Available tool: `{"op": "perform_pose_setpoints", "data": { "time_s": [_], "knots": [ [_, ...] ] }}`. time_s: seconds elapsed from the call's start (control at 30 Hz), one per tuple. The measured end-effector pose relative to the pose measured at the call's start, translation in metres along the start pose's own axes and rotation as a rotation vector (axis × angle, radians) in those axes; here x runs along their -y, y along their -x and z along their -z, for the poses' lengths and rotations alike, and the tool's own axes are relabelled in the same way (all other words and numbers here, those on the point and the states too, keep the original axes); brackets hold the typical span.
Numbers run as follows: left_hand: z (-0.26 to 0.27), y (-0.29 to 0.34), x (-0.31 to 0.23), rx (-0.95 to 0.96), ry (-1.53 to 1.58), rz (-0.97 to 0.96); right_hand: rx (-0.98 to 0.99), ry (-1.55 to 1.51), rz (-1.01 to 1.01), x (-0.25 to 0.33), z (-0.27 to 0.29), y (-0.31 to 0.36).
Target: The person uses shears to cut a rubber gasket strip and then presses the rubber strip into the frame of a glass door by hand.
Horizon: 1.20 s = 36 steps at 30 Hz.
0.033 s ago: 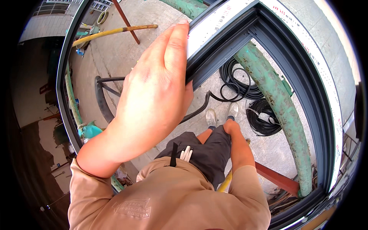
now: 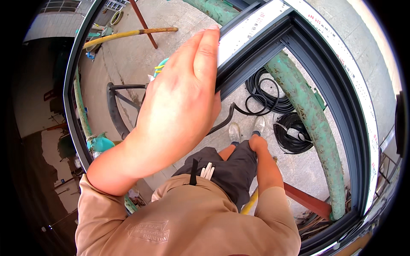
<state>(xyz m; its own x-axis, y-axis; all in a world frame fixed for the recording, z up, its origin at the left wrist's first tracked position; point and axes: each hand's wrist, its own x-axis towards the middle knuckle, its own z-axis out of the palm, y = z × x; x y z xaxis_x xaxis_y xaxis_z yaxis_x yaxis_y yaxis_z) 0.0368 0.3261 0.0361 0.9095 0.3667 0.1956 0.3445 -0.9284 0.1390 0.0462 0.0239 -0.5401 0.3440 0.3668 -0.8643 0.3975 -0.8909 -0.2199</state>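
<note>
My left hand holds a bar of a dark grey aluminium window frame. Its fingers are pressed together along the bar's edge, and the thumb shows below. White protective film with red print covers the bar's outer face. The frame surrounds my body, with another dark side running down at the left. My right arm hangs down, and my right hand is beside the leg of my dark shorts; its fingers are hidden.
Coils of black cable lie on the concrete by my shoes. A worn green padded pipe curves past at the right. A yellow pole and a red bar stand at the far left. A black curved metal piece sits nearby.
My left hand and the bar it holds have shifted slightly to the right. A teal thing with yellow strips now shows beside the hand. My right arm looks unchanged.
</note>
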Motion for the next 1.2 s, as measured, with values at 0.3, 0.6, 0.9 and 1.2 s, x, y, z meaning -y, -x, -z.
{"op": "perform_pose_setpoints", "data": {
  "time_s": [0.3, 0.6, 0.9, 1.2],
  "knots": [
    [-0.016, 0.012, -0.004, -0.1, -0.082, 0.103, -0.27, -0.173, 0.442, 0.058, 0.088, 0.144],
    [-0.058, 0.0, -0.015, -0.175, -0.04, 0.164, -0.149, -0.08, 0.822, 0.139, 0.216, 0.194],
    [-0.094, 0.021, -0.01, -0.38, -0.126, 0.349, 0.078, 0.285, 0.899, 0.179, 0.253, 0.134],
    [-0.09, 0.037, -0.007, -0.428, -0.202, 0.416, 0.159, 0.43, 0.932, 0.226, 0.251, 0.157]
  ]
}}
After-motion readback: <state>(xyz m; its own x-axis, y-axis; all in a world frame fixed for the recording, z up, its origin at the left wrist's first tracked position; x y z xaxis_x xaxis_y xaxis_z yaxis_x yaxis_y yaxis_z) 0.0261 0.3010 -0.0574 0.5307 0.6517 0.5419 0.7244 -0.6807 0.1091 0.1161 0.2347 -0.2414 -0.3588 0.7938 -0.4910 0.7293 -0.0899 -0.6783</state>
